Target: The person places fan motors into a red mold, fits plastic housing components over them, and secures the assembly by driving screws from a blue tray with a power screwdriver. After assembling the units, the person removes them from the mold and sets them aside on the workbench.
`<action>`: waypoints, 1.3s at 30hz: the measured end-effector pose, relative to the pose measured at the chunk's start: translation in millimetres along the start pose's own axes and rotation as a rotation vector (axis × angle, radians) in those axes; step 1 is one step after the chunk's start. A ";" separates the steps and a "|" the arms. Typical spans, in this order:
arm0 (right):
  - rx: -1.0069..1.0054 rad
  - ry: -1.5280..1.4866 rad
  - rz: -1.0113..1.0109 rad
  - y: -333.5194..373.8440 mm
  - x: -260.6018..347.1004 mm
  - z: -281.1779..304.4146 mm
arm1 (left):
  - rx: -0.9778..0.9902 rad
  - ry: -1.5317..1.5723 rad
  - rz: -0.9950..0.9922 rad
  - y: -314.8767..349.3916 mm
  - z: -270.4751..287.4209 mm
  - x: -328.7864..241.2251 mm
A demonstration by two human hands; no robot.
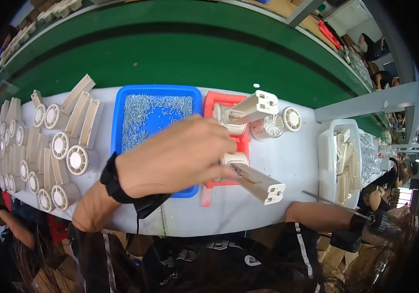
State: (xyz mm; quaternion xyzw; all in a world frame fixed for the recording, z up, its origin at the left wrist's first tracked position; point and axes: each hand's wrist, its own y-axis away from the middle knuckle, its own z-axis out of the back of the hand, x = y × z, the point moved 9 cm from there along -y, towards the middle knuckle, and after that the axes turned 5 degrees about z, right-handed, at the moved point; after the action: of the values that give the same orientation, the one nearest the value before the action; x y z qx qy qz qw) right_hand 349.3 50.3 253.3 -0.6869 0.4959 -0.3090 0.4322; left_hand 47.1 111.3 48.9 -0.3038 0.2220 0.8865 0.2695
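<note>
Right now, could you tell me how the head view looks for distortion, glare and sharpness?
In the head view, fisheye bending curves the green belt and the table edge, and black vignetting fills the corners. The left hand is large, close and slightly soft. The blue tray of small metal parts glints under even overhead light. The right hand sits at the dark rim, too blurred to read.

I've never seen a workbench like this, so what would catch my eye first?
Probably the person's left hand in the middle, reaching over a blue tray of small metal screws toward a cream fan-like part on a red fixture. To the left lie rows of matching cream parts; at far right stands a white bin of pieces, before a green conveyor belt.
</note>
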 end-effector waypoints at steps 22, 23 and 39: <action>-0.107 0.079 -0.032 2.9 -9.4 58.5 | -0.584 -0.134 0.003 -13.3 -5.7 34.3; -0.098 0.061 -0.043 4.3 -10.1 57.7 | -0.571 -0.098 -0.036 -13.4 -5.5 28.6; 0.007 -0.284 -0.228 26.7 -7.0 87.1 | -0.699 -0.042 -0.154 -10.6 -10.4 19.8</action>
State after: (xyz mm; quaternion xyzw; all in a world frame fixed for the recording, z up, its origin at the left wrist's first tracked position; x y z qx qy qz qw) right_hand 410.3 78.3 191.3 -0.7738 0.3478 -0.2576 0.4626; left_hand 44.8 120.3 26.0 -0.3750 -0.1238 0.8920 0.2201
